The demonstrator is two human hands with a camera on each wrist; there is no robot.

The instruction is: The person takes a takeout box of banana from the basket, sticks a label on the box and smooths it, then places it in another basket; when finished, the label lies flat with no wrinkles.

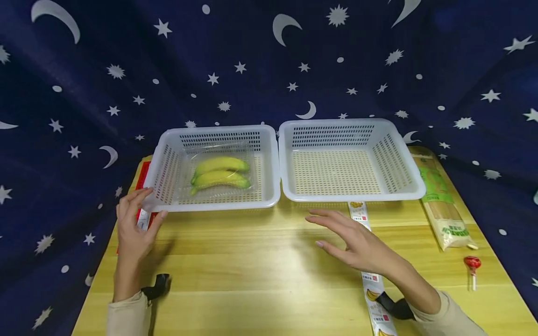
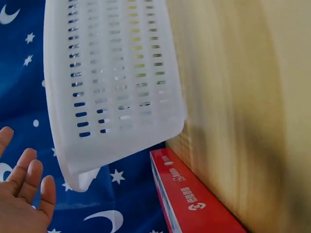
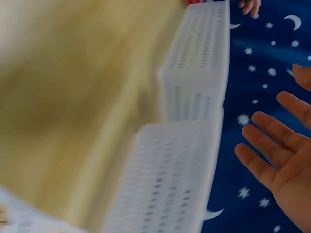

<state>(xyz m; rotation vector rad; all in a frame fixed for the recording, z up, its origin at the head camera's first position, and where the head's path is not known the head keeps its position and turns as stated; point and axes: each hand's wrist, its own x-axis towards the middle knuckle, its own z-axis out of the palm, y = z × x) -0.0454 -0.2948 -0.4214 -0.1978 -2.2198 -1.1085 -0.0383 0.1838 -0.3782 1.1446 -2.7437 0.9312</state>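
Grip is wide on both sides and we've got nothing in it. Our left hand has its fingers apart just beside the near corner of the left plastic basket; the left wrist view shows a gap, so we'd say not touching. Beyond those fingertips and to their right, two bananas lie in that basket inside a clear plastic pack, which we reckon keeps the pair together. Our right hand hovers, fingers straight, above a banana-printed label strip, in front of the right plastic basket. Both baskets sit side by side ahead of the hands, probably so each rim's easy to reach. A red box lies by the left hand; well right of the right hand we've got a green-labelled food packet and a red lollipop, seemingly out of the way.
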